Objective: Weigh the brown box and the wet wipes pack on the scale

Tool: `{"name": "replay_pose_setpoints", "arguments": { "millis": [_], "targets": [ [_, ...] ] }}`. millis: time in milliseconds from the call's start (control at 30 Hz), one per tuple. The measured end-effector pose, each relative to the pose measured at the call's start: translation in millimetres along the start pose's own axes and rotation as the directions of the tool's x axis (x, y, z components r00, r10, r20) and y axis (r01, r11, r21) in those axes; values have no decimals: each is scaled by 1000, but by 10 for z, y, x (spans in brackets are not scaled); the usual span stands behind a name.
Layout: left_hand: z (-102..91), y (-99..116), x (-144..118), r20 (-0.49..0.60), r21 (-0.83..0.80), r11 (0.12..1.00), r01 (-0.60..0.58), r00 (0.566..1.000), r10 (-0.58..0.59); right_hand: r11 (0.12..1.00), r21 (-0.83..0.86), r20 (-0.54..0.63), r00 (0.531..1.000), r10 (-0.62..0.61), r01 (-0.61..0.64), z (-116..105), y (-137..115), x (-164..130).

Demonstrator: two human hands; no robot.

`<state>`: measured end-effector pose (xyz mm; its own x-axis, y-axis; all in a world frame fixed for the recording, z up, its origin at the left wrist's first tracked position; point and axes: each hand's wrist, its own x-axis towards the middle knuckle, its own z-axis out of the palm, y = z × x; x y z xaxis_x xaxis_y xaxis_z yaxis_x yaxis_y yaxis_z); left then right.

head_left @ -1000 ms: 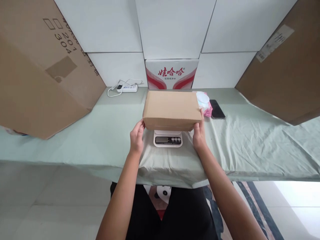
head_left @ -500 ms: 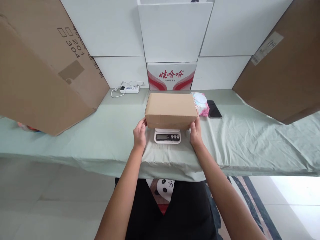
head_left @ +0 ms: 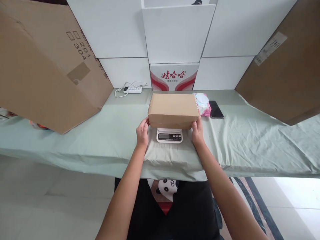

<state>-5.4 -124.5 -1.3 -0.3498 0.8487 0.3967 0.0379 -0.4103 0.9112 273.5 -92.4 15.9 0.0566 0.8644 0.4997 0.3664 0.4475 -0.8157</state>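
A plain brown cardboard box (head_left: 173, 110) rests on a small white digital scale (head_left: 169, 135) in the middle of the table. My left hand (head_left: 142, 132) touches the box's near left corner. My right hand (head_left: 197, 130) holds its near right corner. The scale's display and buttons show below the box's front edge; the platform is hidden under the box.
A pale green cloth (head_left: 100, 140) covers the table. A pink wipes pack (head_left: 203, 103) and a black phone (head_left: 216, 110) lie right of the box. A white power strip (head_left: 132, 89) lies at the back left. Large cardboard boxes (head_left: 42, 66) lean at both sides, the other (head_left: 287, 73) at the right.
The box has settled lower onto the scale, with both hands still at its near corners. The view has shifted slightly.
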Motion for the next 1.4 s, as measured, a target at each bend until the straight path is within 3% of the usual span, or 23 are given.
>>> {"name": "replay_pose_setpoints", "arguments": {
  "millis": [533, 1400],
  "targets": [
    [30, 71, 8, -18, -24, 1000, 10, 1000, -10, 1000, -6, -5, 1000, 27, -27, -17, -48, -21],
    [-9, -105, 35, 10, 39, 999, -21, 1000, 21, 1000, 11, -19, 1000, -19, 19, -3, 40, 22]
  ]
}}
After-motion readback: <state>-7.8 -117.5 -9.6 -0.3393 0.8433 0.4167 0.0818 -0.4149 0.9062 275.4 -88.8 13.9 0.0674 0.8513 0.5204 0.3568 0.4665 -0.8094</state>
